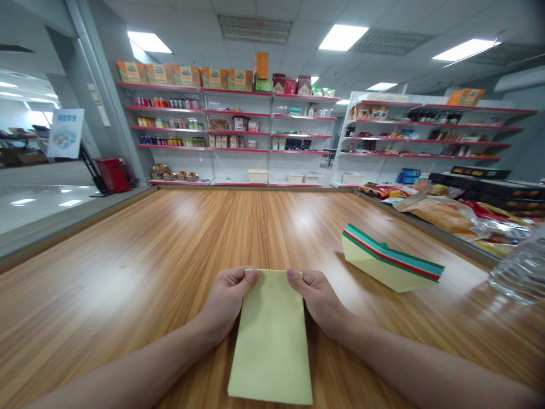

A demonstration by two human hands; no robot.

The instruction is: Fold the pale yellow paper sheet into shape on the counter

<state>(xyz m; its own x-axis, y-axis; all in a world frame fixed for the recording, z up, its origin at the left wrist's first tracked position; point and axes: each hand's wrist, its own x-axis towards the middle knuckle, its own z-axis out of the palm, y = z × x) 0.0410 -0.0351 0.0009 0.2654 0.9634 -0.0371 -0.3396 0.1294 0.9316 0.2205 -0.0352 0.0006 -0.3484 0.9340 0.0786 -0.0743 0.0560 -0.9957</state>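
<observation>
A pale yellow sheet of paper (272,346), a long narrow rectangle that looks folded, is held over the wooden table (170,272). My left hand (225,298) pinches its far left corner, thumb on top and fingers curled underneath. At the far right corner my right hand (321,301) grips it the same way. The fingertips below the paper are hidden. To the right stands a folded paper boat (389,261) in pale yellow, with green, blue and red stripes along its upper edge. Neither hand touches the boat.
A clear plastic bottle (523,272) is at the right edge. Beyond the table's right rim lie snack bags (447,216) and black boxes (502,190). Shelves (238,150) stocked with goods stand behind the table. At the left are a sign (65,133) and a red box (113,174).
</observation>
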